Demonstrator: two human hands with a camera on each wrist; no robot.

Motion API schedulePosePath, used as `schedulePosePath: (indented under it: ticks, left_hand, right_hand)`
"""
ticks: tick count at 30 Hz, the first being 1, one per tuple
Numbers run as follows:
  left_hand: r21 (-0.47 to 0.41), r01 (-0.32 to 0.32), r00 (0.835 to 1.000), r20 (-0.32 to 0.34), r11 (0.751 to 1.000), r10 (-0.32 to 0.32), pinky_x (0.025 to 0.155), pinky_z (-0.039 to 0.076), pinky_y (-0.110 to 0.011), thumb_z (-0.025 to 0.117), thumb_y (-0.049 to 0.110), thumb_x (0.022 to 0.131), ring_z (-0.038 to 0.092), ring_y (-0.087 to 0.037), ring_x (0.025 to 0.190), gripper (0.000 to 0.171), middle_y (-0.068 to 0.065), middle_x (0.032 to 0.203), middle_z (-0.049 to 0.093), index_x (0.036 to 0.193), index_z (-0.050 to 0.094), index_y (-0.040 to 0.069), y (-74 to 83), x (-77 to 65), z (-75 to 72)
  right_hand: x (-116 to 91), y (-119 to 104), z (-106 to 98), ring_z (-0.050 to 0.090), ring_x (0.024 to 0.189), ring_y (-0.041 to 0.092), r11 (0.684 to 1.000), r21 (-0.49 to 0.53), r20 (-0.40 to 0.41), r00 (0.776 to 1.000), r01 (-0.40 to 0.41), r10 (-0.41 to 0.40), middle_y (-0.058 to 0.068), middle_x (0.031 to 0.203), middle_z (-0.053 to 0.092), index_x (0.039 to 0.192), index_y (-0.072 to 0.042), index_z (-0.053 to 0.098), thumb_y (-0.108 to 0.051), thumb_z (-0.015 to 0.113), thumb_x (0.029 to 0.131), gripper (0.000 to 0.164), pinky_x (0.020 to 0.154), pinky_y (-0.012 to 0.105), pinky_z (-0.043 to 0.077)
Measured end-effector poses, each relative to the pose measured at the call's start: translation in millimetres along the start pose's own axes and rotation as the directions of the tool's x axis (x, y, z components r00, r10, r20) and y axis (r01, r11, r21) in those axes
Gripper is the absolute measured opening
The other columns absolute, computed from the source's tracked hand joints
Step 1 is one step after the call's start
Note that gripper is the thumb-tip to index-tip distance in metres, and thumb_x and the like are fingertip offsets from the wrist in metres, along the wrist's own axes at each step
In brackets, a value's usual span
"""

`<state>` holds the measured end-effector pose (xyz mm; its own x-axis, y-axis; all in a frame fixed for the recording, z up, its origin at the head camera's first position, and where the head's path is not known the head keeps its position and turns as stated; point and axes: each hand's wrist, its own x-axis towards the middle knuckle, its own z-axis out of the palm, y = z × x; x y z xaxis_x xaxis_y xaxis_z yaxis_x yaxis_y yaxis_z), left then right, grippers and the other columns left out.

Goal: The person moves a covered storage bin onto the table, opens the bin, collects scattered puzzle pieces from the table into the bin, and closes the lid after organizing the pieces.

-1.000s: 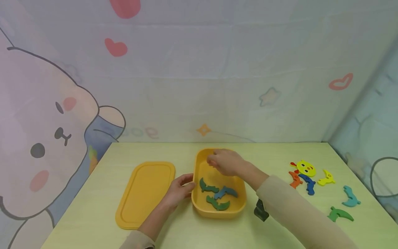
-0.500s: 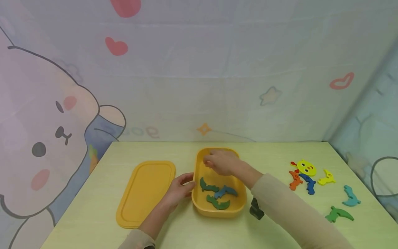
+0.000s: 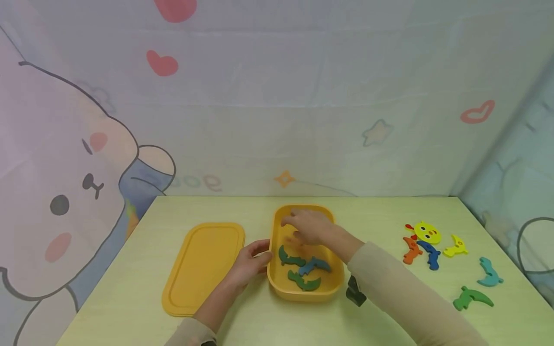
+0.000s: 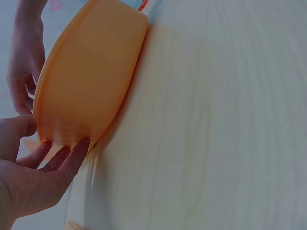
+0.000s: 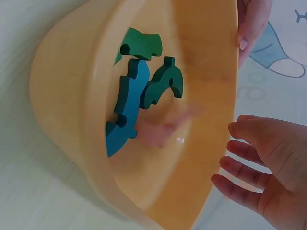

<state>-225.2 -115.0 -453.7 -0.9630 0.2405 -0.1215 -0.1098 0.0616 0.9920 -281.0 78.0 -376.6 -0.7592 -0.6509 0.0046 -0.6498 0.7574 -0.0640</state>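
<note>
My left hand (image 3: 249, 264) holds the left side of a yellow plastic box (image 3: 305, 296), thumb at the rim and fingertips (image 4: 82, 143) against the outer wall. My right hand (image 3: 310, 227) hangs over the far part of the box, its fingers apart and nothing between them. Below it a blurred pinkish-orange piece (image 5: 160, 132) is inside the box, its shape smeared by motion. Two green curved toy pieces (image 3: 304, 282) and one blue curved piece (image 3: 314, 266) lie on the box floor.
A flat yellow lid (image 3: 205, 269) lies left of the box. To the right are a round yellow face piece (image 3: 426, 232) and orange (image 3: 411, 251), dark blue (image 3: 429, 254), yellow (image 3: 455, 246), turquoise (image 3: 489, 273) and green (image 3: 472, 298) curved pieces.
My right hand has moved slightly left over the box, and its fingers have opened and let go of the pinkish-orange piece. The left hand has stayed put.
</note>
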Motion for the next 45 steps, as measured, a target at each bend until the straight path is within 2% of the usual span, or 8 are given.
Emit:
schedulePosePath:
  ticks: [4,15,21,24,28,33,40,45]
  left_hand:
    - [0.004,-0.003,1.0,0.004,1.0,0.003,0.082,0.053,-0.04,0.051,0.013,0.093,0.054,-0.033,0.112,0.044,-0.022,0.135,0.043,0.133,0.042,-0.003,-0.3,-0.2,-0.5]
    - [0.016,0.004,1.0,0.002,1.0,-0.004,0.082,0.053,-0.039,0.051,0.013,0.093,0.053,-0.033,0.112,0.045,-0.023,0.135,0.043,0.133,0.042,-0.004,-3.3,0.8,-2.2]
    - [0.013,-0.001,1.0,0.003,1.0,0.001,0.082,0.053,-0.039,0.051,0.012,0.093,0.053,-0.033,0.112,0.045,-0.024,0.135,0.042,0.133,0.041,-0.005,-2.6,-0.7,-1.9]
    - [0.013,0.001,1.0,-0.001,1.0,-0.001,0.082,0.053,-0.04,0.051,0.012,0.093,0.053,-0.033,0.112,0.045,-0.023,0.135,0.042,0.134,0.041,-0.004,-1.1,-1.4,-1.7]
    - [0.016,0.004,1.0,-0.002,1.0,-0.004,0.083,0.053,-0.04,0.051,0.012,0.093,0.054,-0.034,0.112,0.044,-0.023,0.136,0.042,0.134,0.041,-0.004,-1.3,-1.0,-2.3]
    - [0.011,0.002,1.0,0.003,1.0,-0.002,0.083,0.053,-0.04,0.051,0.012,0.093,0.053,-0.034,0.112,0.045,-0.023,0.136,0.042,0.134,0.041,-0.004,-2.2,-0.7,-3.3]
    - [0.009,-0.008,1.0,0.005,1.0,0.008,0.083,0.053,-0.04,0.051,0.012,0.093,0.053,-0.035,0.112,0.045,-0.023,0.135,0.042,0.133,0.041,-0.004,-1.5,-2.5,-2.8]
    - [0.01,-0.007,1.0,0.004,1.0,0.007,0.083,0.053,-0.039,0.051,0.012,0.093,0.054,-0.034,0.111,0.044,-0.024,0.135,0.042,0.133,0.041,-0.005,-1.6,-1.8,-2.5]
  right_hand:
    - [-0.4,0.4,-0.5,0.059,0.092,0.022,1.0,-0.023,0.007,1.0,-0.002,0.002,0.007,0.114,0.057,0.123,-0.022,0.056,-0.018,0.065,0.086,0.038,0.062,0.032,0.052]
    - [-2.0,4.2,3.3,0.057,0.103,0.025,1.0,-0.019,-0.009,1.0,0.013,-0.013,0.008,0.123,0.054,0.127,-0.02,0.054,-0.026,0.065,0.085,0.044,0.07,0.036,0.053]
    - [-7.7,10.3,1.4,0.054,0.113,0.026,0.999,-0.033,-0.04,0.999,0.024,-0.025,0.008,0.127,0.054,0.129,-0.019,0.053,-0.032,0.063,0.085,0.046,0.088,0.04,0.049]
    - [-10.9,14.1,0.0,0.051,0.117,0.027,0.999,-0.044,-0.041,0.999,0.017,-0.018,0.008,0.13,0.052,0.13,-0.02,0.052,-0.033,0.062,0.086,0.047,0.092,0.042,0.047]
    - [-15.9,18.9,-2.9,0.051,0.116,0.029,0.999,-0.046,-0.044,0.999,-0.006,0.004,0.008,0.131,0.051,0.131,-0.02,0.051,-0.034,0.06,0.087,0.047,0.088,0.044,0.049]
    - [-22.4,25.4,-6.6,0.054,0.107,0.028,0.998,-0.067,-0.07,0.997,-0.019,0.015,0.008,0.124,0.053,0.129,-0.018,0.052,-0.033,0.061,0.087,0.045,0.08,0.042,0.051]
    - [-31.0,37.8,-9.8,0.055,0.105,0.028,0.994,-0.093,-0.1,0.994,-0.049,0.04,0.008,0.12,0.055,0.127,-0.017,0.055,-0.034,0.061,0.087,0.044,0.079,0.042,0.051]
    - [-38.9,47.9,-15.1,0.057,0.098,0.028,0.995,-0.082,-0.13,0.99,-0.064,0.053,0.008,0.114,0.057,0.124,-0.015,0.056,-0.032,0.064,0.085,0.043,0.069,0.039,0.052]
